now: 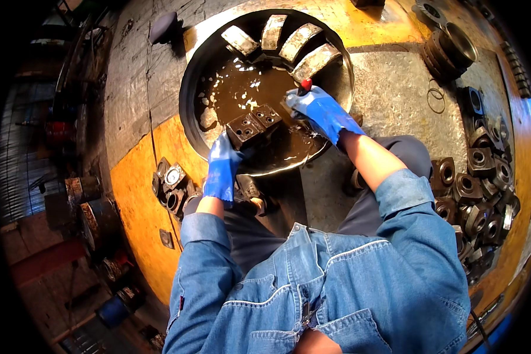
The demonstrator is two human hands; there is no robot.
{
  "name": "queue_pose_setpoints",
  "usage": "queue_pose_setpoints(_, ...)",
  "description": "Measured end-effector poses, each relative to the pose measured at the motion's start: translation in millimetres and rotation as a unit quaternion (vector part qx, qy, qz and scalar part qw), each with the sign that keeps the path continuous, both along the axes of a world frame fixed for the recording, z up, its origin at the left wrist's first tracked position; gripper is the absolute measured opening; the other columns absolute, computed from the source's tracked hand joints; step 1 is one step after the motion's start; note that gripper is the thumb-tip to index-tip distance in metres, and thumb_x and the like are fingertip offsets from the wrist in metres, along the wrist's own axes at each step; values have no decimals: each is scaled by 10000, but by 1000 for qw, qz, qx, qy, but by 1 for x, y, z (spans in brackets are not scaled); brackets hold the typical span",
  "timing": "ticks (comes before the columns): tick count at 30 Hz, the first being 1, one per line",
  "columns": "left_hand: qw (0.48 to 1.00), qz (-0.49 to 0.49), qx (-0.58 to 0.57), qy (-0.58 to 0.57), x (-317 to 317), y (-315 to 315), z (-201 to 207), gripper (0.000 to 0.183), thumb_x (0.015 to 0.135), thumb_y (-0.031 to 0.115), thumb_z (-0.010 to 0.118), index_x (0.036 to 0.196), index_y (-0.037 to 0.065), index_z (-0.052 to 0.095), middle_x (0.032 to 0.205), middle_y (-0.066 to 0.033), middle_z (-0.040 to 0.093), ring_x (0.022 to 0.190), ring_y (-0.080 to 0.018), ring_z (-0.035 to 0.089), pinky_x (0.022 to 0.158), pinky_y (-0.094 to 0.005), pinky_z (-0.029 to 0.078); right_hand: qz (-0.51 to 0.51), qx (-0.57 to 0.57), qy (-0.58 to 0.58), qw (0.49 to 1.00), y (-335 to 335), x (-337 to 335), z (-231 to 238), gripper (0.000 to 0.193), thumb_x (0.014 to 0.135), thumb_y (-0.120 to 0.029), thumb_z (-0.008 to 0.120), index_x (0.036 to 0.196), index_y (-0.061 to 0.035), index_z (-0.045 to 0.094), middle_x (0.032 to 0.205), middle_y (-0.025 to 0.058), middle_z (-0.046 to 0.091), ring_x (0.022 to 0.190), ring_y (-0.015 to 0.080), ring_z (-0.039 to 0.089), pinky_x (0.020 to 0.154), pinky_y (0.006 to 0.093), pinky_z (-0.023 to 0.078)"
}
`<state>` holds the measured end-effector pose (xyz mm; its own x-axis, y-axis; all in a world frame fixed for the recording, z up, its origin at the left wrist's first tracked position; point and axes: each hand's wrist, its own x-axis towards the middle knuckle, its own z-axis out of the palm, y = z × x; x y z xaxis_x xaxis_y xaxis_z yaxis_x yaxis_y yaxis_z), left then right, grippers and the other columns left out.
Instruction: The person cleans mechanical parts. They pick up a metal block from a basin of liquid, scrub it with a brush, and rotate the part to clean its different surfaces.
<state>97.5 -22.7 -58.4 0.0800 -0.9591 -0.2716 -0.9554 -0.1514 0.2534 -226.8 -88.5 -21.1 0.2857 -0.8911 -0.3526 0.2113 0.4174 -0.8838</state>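
My left hand, in a blue glove, is closed on the near left end of a dark, wet metal block with several round holes in its top. The block is tilted over brown liquid in a large round pan. To the right of the block, my right hand, also gloved in blue, is wrapped round a tool with a red and black handle end. The tool's working end is hidden or too dark to make out. Several curved metal pieces with pale faces lean along the pan's far rim.
Dark metal blocks with round holes are heaped on the right, and a smaller group sits left of the pan. Stacked metal rings stand at the far right. Drums line the left side. A dark rounded object lies at the far left.
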Motion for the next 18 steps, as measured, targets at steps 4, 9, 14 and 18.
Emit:
queue_pose_setpoints(4, 999, -12, -11, 36, -18, -3, 17, 708, 717, 408, 949, 1232, 9, 674, 1099, -214, 763, 1061, -398, 731, 929, -448, 577, 56, -46, 83, 994, 20, -1, 65, 379, 980, -411, 717, 1185, -95, 758, 960, 66, 704, 923, 158, 655, 794, 314, 521)
queue_pose_setpoints(9, 999, 4, -1, 43, -22, -6, 25, 664, 708, 422, 953, 1163, 16, 688, 1069, -198, 771, 1038, -378, 740, 926, -439, 578, 160, -87, 124, 975, -28, 13, -15, 132, 1006, -124, 613, 980, 4, 634, 871, 86, 655, 822, 184, 633, 704, 343, 520)
queue_pose_setpoints(14, 998, 6, -25, 60, -22, 0, 25, 658, 706, 448, 951, 1132, 23, 685, 1056, -187, 772, 1019, -377, 740, 918, -442, 578, 104, -115, 146, 977, -25, 18, -22, 242, 965, -204, 688, 1128, -34, 742, 955, 77, 746, 887, 146, 686, 819, 291, 566)
queue_pose_setpoints(18, 999, 22, -3, 27, -12, 7, 24, 688, 706, 460, 949, 1165, 22, 684, 1062, -191, 770, 1022, -385, 738, 922, -444, 578, 147, -47, 75, 985, -27, 42, -48, 215, 934, -203, 708, 1092, -68, 762, 998, 93, 772, 909, 142, 680, 856, 269, 558)
